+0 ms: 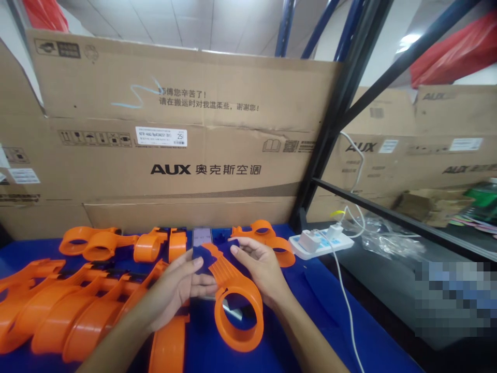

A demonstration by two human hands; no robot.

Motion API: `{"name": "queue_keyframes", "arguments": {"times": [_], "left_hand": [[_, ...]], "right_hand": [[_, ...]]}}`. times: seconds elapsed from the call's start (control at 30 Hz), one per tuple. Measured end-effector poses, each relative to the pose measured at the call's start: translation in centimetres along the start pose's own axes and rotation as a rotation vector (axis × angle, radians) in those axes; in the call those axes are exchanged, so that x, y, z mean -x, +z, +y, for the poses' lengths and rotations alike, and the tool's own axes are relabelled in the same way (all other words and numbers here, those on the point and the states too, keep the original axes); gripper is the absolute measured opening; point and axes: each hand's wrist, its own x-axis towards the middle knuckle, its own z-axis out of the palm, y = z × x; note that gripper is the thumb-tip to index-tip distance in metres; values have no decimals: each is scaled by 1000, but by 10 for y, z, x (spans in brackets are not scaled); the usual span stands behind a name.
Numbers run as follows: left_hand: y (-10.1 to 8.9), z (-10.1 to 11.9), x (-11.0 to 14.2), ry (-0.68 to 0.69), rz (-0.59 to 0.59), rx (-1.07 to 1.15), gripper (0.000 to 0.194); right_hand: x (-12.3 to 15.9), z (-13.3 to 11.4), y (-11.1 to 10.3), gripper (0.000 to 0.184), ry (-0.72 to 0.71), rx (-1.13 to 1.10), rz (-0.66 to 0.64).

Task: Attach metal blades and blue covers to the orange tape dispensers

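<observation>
My left hand [176,290] and my right hand [258,267] together hold one orange plastic part [236,305] with a large ring at its near end and a ribbed neck. A small dark blue piece [204,257] sits at the neck's far end, pinched by my left thumb and fingers. My right fingers close on the same end from the right. The part hangs just above the blue table top [310,311].
Several more orange ring parts [58,311] lie in rows on the left and along the back [101,242]. A phone [202,236] lies behind the hands. A white power strip [320,242] with chargers and cables sits right. Cardboard boxes [174,129] wall the back.
</observation>
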Motion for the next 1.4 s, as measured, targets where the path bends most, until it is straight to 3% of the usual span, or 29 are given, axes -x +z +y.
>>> {"name": "queue_keyframes", "arguments": {"times": [0.27,0.4,0.6,0.8,0.9,1.4], "left_hand": [[-1,0,-1,22,65,-8,21],[-1,0,-3,37,77,-11,20],[-9,0,-11,110,129,-20,26],[-5,2,-8,160,123,-176,47],[0,2,-4,180,113,-226,47],[1,3,-6,221,99,-300,51]], "right_hand": [[10,-16,5,41,96,-16,-272],[9,-18,3,44,63,4,-250],[5,-12,-7,47,-26,17,-112],[9,-15,-9,47,-171,152,-169],[10,-19,-8,45,-223,200,-226],[9,-20,-7,39,-257,314,-218]]}}
